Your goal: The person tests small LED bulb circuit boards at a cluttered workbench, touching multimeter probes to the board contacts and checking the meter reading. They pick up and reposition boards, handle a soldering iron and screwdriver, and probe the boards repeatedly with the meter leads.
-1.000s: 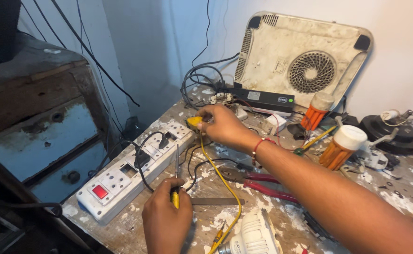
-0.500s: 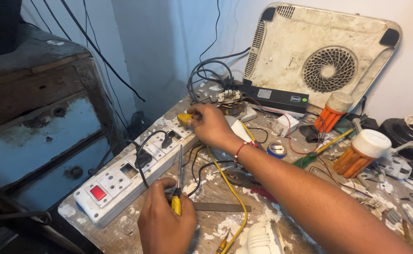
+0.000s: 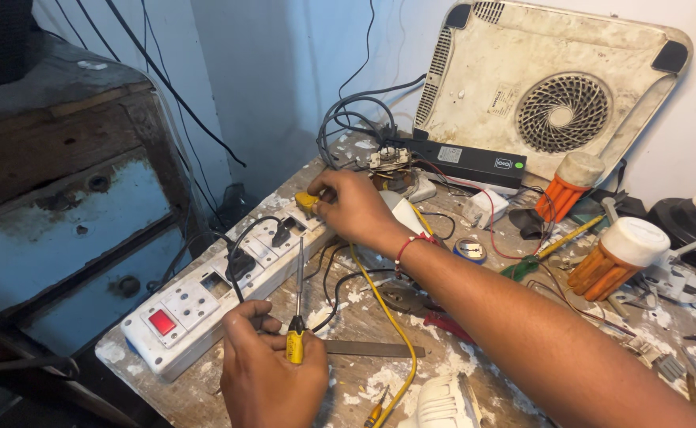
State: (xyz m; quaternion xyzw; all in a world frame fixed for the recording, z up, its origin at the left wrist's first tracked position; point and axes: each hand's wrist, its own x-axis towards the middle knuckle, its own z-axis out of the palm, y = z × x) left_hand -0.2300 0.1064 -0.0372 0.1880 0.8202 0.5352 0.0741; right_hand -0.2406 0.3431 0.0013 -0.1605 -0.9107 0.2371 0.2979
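Observation:
My left hand (image 3: 273, 372) grips a screwdriver (image 3: 296, 317) by its yellow handle; the metal shaft points away from me toward a long white extension board (image 3: 229, 293). The board has a red switch (image 3: 162, 322) at its near end and black plugs (image 3: 241, 257) pushed into its sockets. My right hand (image 3: 356, 206) reaches across to the board's far end and pinches a yellow plug (image 3: 308, 202) there. A yellow cable (image 3: 388, 317) runs from that plug back toward me across the bench.
A paint-spattered wooden bench (image 3: 364, 317) carries a flat metal file (image 3: 372, 349), red-handled pliers (image 3: 443, 323), two orange bottles with white caps (image 3: 613, 257), a black adapter box (image 3: 467, 158) and tangled wires. A white fan-vented appliance (image 3: 554, 95) leans on the wall. An old blue cabinet (image 3: 63, 206) stands left.
The view has shifted slightly; my right hand stays at the yellow plug on the board's far end. My left hand holds the screwdriver in about the same spot.

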